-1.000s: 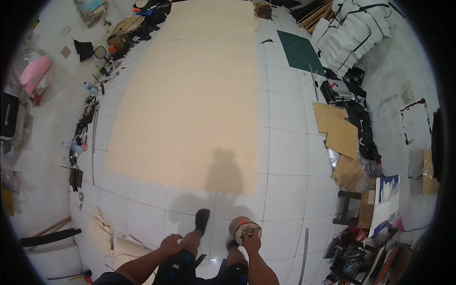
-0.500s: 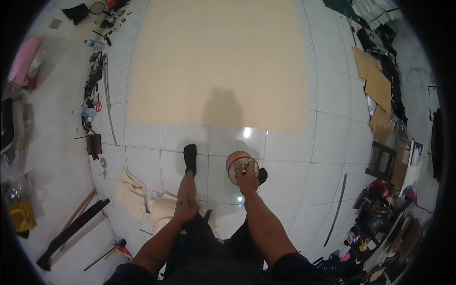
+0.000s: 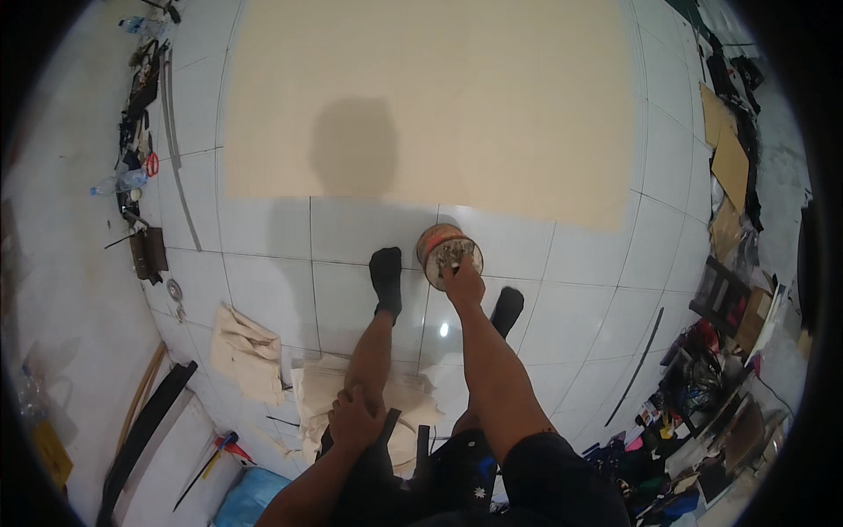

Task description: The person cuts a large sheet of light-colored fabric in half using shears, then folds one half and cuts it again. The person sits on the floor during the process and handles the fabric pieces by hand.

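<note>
1. Head view: the person stands bent over on a white tile floor (image 3: 263, 237), in black socks.
2. The right hand (image 3: 463, 283) reaches down to a round tin (image 3: 443, 249) with an orange wall. The fingers close on the near rim of the tin.
3. Small grey bits seem to lie in the tin. They are too small to tell what they are.
4. The tin is just in front of the feet, between the left sock (image 3: 386, 277) and the right sock (image 3: 507, 309). It is near the edge of a big tan board (image 3: 430, 97) that lies flat on the floor. I cannot tell if the tin sits on the tiles or hangs just above them.
5. The left hand (image 3: 356, 420) rests on the left knee. It grasps no thing and only props up the body.
6. I think the step in hand is handling the tin low by the floor, with one hand.
7. Any move with the tin calls for a firm hold on the rim and a level tin, so the bits do not spill.
8. Pale cloths (image 3: 248, 351) lie on the tiles behind the feet. Tools and clutter line both walls, well apart from the tin.
</note>
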`<state>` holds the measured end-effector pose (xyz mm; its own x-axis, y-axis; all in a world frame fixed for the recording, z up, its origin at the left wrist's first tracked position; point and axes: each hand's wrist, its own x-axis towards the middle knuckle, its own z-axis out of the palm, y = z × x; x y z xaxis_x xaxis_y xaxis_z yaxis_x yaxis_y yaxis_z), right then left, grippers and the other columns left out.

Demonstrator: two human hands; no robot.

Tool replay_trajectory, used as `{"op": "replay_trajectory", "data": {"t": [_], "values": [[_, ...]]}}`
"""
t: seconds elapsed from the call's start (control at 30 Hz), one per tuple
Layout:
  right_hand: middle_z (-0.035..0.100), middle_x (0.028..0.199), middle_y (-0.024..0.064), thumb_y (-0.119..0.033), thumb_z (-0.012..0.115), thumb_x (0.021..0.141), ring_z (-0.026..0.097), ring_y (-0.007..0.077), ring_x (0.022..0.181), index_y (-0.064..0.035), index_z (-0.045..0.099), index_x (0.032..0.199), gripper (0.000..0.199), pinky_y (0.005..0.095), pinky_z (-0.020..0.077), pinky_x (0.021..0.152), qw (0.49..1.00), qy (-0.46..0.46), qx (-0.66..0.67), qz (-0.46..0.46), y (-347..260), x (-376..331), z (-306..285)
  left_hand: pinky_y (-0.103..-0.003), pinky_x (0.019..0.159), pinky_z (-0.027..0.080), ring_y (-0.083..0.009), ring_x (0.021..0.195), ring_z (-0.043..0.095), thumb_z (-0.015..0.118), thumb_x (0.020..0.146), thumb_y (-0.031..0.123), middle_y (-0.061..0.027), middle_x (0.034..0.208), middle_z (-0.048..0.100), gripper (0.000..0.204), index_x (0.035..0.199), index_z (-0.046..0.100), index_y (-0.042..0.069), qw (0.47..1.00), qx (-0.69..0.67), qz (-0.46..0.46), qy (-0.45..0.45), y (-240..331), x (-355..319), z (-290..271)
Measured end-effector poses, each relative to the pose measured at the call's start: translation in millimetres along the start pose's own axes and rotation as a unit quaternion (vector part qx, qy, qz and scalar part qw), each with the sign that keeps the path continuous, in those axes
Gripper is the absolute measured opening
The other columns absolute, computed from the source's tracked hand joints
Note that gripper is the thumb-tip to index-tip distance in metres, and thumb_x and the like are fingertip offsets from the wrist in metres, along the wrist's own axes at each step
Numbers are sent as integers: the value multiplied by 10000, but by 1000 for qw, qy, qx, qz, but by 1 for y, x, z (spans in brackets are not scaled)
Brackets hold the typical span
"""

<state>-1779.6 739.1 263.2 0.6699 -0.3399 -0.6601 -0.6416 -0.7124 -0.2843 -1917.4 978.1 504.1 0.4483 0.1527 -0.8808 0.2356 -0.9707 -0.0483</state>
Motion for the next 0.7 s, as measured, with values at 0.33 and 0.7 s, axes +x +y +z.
{"op": "replay_trajectory", "data": {"t": [0.33,0.7], "values": [[687,914,220,-355,542,877,669,402,862,-65,439,1123,394,513,507,766,998,-19,-48,43,-43,44,19,-511,897,453,-403,1063,550,654,753,484,-234,1184,507,742,1330,459,59,999,-39,-2,-14,-19,17,-14],[675,936,246,-382,578,876,658,413,885,-52,420,1131,446,512,505,780,997,-42,-23,67,-48,50,31,-508,894,449,-413,1064,540,664,734,505,-242,1180,500,781,1339,445,62,998,-50,-5,-31,-16,26,-24]]}}
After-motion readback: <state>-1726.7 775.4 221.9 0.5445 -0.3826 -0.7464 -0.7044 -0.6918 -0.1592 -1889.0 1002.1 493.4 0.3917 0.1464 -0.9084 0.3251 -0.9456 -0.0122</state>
